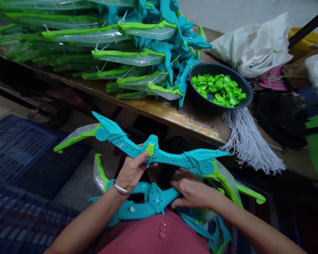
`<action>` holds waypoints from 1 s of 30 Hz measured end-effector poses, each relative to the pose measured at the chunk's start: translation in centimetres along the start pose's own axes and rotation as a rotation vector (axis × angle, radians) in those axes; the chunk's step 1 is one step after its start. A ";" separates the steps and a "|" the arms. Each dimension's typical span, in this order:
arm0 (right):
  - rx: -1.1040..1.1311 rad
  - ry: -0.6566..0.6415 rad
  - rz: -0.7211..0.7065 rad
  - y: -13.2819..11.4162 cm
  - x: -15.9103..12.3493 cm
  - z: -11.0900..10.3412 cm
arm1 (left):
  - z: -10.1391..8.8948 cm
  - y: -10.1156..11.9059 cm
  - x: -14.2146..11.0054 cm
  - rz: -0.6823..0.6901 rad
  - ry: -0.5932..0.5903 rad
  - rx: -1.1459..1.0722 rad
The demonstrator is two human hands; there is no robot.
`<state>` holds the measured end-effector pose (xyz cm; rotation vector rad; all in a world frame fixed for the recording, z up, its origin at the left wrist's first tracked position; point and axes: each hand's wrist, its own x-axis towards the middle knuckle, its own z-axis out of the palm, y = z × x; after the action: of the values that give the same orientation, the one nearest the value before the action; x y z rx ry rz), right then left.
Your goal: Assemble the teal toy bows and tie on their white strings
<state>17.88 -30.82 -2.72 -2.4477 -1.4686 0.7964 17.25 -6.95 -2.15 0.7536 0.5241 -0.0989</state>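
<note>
My left hand is closed round the middle of a teal plastic toy bow, its thumb beside a bright green piece at the centre. Clear and green limbs stick out at both ends of this bow. Below it, a second teal toy bow lies across my lap. My right hand has its fingers curled at the right arm of that lower bow; the fingertips are partly hidden. More teal and green bow parts lie under my right forearm.
A big stack of toy bows covers the bench. At its right stands a dark round basin of small green pieces. A bundle of white ties hangs over the edge. Blue crates stand at left, a white sack behind.
</note>
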 end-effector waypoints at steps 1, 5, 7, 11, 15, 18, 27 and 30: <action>0.043 -0.003 0.018 -0.2 -0.3 0.1 | 0.1 0.0 0.1 -0.009 -0.003 0.000; 0.091 0.027 0.076 -0.7 -1.0 0.8 | 0.5 -0.1 0.4 -0.010 -0.025 -0.008; 0.068 0.052 0.094 -0.8 -1.4 1.3 | 0.6 0.1 0.5 -0.016 -0.034 -0.008; 0.099 0.085 0.143 -0.7 -2.4 2.1 | 0.7 1.0 0.4 -0.044 -0.016 -0.004; 0.112 0.091 0.197 -1.0 -2.7 2.2 | 0.7 1.7 0.1 -0.012 0.038 0.005; 0.062 0.079 0.212 -1.3 -2.1 1.9 | 0.7 1.7 0.5 0.021 0.084 0.015; 0.161 0.171 0.035 -3.3 -1.4 -1.3 | 0.3 -0.6 4.4 -0.058 0.123 0.010; 0.332 0.356 -0.050 -4.4 -1.3 -4.3 | 0.3 -0.9 4.7 -0.063 0.084 0.017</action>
<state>16.35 -29.23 3.18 -2.1562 -1.1583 0.5103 21.18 -7.37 -4.82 0.7604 0.6280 -0.1308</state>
